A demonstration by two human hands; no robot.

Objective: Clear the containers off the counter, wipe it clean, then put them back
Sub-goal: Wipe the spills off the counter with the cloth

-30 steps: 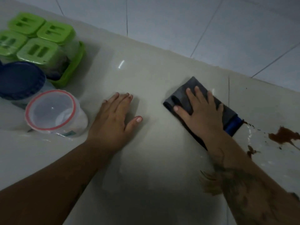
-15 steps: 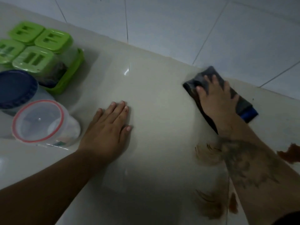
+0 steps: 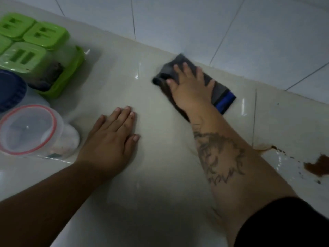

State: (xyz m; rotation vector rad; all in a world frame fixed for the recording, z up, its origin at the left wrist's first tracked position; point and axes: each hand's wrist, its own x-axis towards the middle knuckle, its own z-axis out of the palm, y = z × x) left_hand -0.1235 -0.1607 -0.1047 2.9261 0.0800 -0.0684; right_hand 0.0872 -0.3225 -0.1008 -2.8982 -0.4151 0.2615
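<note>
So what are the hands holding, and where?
Right hand presses on the middle of the grey cloth; left hand rests on the counter, holding nothing.

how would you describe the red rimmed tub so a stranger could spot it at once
Start at the pale counter and go to the containers at its left end. The tub sits nearest the viewer, beside the left hand. Only it is clear with a red ring; its neighbours have a blue lid or green lids.
</note>
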